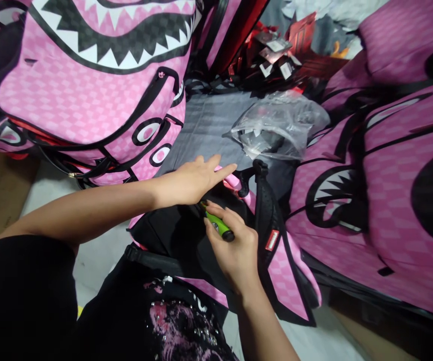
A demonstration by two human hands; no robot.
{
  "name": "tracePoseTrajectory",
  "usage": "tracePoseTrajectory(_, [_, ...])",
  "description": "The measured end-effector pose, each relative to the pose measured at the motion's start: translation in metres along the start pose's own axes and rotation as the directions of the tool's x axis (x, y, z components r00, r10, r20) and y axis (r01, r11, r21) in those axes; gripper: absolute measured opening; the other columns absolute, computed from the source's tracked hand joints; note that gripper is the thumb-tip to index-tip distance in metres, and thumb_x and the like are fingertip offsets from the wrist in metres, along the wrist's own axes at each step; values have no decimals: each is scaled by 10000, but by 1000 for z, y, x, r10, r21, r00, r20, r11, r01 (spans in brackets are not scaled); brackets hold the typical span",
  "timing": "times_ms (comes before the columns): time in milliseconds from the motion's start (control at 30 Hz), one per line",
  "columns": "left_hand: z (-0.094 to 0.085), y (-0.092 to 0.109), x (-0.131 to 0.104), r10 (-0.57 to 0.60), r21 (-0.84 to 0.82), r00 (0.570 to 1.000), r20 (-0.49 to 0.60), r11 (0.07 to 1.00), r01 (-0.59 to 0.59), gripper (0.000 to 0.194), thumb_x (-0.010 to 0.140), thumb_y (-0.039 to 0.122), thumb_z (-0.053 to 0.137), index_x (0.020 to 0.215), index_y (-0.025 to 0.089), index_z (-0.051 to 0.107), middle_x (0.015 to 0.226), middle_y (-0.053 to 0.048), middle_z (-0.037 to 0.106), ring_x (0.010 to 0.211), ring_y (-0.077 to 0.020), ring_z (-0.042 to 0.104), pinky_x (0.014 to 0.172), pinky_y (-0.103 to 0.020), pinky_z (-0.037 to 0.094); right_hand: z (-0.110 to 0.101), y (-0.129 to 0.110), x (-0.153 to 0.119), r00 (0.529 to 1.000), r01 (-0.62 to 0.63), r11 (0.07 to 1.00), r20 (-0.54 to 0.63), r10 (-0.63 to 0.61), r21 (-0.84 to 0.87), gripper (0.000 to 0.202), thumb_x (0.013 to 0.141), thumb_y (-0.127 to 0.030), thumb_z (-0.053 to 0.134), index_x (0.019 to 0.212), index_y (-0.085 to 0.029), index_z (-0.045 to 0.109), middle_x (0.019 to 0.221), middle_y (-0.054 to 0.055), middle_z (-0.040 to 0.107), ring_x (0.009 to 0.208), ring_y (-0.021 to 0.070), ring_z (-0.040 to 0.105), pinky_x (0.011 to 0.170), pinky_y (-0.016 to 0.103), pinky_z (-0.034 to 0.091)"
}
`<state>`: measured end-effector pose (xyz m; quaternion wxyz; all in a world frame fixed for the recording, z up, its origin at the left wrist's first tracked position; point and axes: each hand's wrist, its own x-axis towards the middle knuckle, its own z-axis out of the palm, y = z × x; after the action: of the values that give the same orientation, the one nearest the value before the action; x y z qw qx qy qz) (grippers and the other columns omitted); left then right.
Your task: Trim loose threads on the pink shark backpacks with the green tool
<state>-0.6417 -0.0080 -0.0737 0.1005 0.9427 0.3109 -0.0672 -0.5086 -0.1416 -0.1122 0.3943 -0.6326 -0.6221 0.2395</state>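
Observation:
A black-backed backpack (174, 228) with pink checkered panels lies across my lap. My left hand (191, 181) rests over its upper part with fingers stretched out and apart, next to the pink top handle (232, 180); its thumb is hidden. Just below, my right hand (235, 240) is closed around a short green tool with a black end (218, 225), lighter-like in shape. The tool's front tip points at the black fabric under my left hand, and what it touches there cannot be made out. A black padded shoulder strap (271, 220) with a small red label lies right of my right hand.
Pink shark-face backpacks (88, 110) stand on the left, and more pink backpacks (389, 175) crowd the right. A clear plastic bag (280, 125) lies on grey fabric (204, 125) ahead. Red tags (276, 50) are heaped behind it. Cardboard (1, 195) shows at far left.

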Motion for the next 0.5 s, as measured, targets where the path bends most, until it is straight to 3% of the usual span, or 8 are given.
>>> tracePoseTrajectory(367, [6, -1, 4, 1, 4, 1000, -19, 1000, -1, 877, 797, 20, 460, 1580, 238, 131, 1508, -170, 363, 1046, -292, 555, 715, -328, 484, 2, -1, 2, 999, -19, 1000, -35, 19, -3, 189, 849, -217, 647, 1019, -221, 731, 1095, 63, 762, 1018, 241, 731, 1086, 522, 477])
tracePoseTrajectory(500, [9, -2, 4, -8, 7, 999, -37, 1000, 8, 877, 800, 40, 488, 1577, 242, 134, 1514, -167, 358, 1045, -277, 554, 745, -333, 491, 2, -1, 2, 999, -30, 999, 26, 30, 24, 188, 851, -229, 646, 1020, -218, 730, 1095, 63, 763, 1016, 235, 731, 1099, 512, 467])
